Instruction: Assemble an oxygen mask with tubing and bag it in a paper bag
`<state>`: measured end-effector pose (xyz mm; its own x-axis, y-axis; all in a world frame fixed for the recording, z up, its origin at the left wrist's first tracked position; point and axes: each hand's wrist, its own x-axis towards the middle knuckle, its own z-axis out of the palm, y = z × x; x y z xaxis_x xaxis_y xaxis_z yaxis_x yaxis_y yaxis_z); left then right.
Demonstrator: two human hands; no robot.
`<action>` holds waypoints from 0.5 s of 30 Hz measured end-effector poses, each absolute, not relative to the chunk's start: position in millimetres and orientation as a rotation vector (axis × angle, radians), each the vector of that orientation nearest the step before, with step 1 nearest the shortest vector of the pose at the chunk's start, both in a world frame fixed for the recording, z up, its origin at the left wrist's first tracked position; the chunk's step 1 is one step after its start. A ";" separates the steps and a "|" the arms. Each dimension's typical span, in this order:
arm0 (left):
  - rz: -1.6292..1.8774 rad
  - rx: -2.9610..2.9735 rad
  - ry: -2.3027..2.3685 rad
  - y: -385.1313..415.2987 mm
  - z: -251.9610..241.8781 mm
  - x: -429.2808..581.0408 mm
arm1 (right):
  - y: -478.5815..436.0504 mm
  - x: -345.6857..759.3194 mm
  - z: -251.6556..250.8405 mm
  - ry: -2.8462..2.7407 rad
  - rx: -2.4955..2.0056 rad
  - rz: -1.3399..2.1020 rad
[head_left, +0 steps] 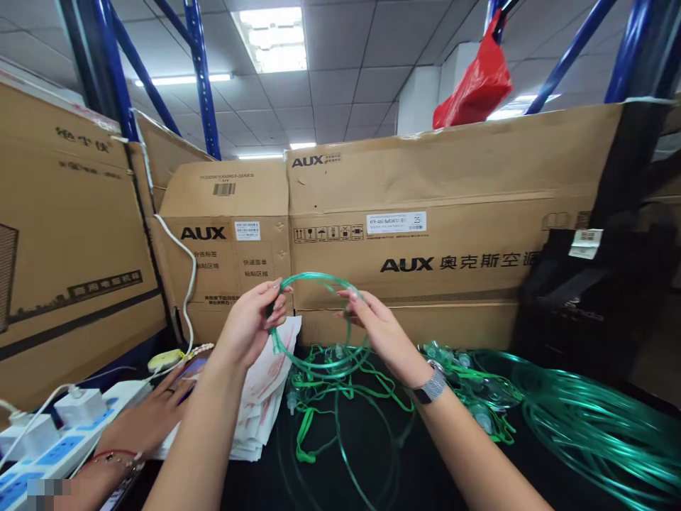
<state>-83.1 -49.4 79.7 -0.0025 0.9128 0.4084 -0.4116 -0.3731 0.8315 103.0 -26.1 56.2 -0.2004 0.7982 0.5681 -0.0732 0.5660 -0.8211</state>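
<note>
A wall of brown cardboard boxes (425, 234) closes the far edge of the black worktop (425, 475), and a black fabric bag (585, 305) blocks its far right corner. A tangle of green tubing and clear masks (340, 397) litters the middle. A large coil of green plastic tubing (596, 426) fills the right side. Along the left edge lie a stack of white printed pouches (266, 397), a white power strip (69, 440) and another person's hand (154, 419). Bare worktop shows only near the front edge. Above the tangle, the left hand (250, 326) and right hand (380, 333) pinch a loop of green tubing (319, 323), with open air over it.

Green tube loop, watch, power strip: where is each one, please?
green tube loop (319, 276), head view, its top arc.
watch (432, 387), head view, mesh band.
power strip (64, 448), head view, white top face.
</note>
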 end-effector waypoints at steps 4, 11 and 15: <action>1.586 1.163 0.584 -32.8 70.7 -76.1 | -32.4 106.2 62.3 -1.478 -0.634 1.086; 1.192 1.348 0.646 -46.2 74.1 -86.3 | -26.3 121.7 67.5 -1.525 -0.763 0.877; 1.055 1.526 0.766 -57.4 78.6 -85.1 | -25.9 124.2 68.5 -1.618 -0.852 0.695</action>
<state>-85.1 -57.4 78.6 0.3996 0.8893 0.2224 -0.0634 -0.2152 0.9745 124.2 -25.9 68.5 -0.1153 0.8247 0.5537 0.1666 0.5655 -0.8077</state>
